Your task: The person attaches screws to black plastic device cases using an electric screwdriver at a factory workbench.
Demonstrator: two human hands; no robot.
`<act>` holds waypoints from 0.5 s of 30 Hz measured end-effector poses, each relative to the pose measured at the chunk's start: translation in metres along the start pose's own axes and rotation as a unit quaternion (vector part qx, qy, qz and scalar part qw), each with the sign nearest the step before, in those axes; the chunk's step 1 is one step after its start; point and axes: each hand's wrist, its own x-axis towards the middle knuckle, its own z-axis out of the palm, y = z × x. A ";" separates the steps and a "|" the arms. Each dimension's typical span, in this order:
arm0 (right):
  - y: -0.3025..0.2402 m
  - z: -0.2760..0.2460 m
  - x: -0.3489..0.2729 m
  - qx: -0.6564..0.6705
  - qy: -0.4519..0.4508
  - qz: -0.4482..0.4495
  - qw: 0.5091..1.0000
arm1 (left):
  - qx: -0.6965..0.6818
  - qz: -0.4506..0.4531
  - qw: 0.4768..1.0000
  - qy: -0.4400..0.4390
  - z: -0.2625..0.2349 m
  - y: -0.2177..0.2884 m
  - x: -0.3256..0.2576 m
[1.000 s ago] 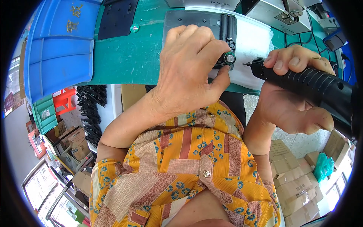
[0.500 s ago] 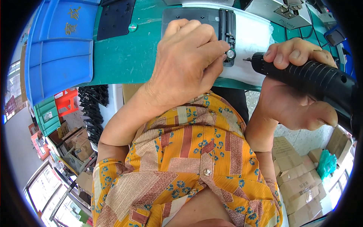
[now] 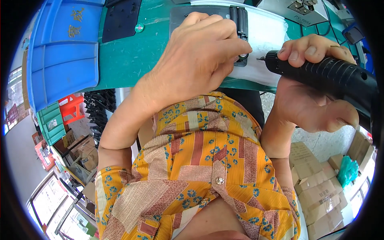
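One blue bin (image 3: 64, 56) sits left of the left hand (image 3: 202, 56) and dark device (image 3: 241, 24).

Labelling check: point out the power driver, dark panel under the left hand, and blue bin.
Power driver (image 3: 330, 75), head view: middle of black body.
Dark panel (image 3: 177, 20), head view: exposed upper-left part.
Blue bin (image 3: 66, 60), head view: bare wall.

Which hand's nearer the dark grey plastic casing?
Left hand: over the dark grey plastic casing, covering part of it. The right hand is off to its right, gripping a black power screwdriver.
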 end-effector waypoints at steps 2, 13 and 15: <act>-0.003 0.002 0.002 -0.002 -0.004 0.003 1.000 | -0.012 0.009 0.999 -0.035 -0.003 -0.004 0.003; 0.006 0.002 -0.003 0.006 0.004 -0.002 1.000 | -0.018 0.140 0.987 -0.081 -0.025 -0.019 0.023; 0.002 0.002 -0.004 -0.002 0.010 -0.003 1.000 | -0.061 0.140 0.982 -0.115 -0.028 -0.022 0.031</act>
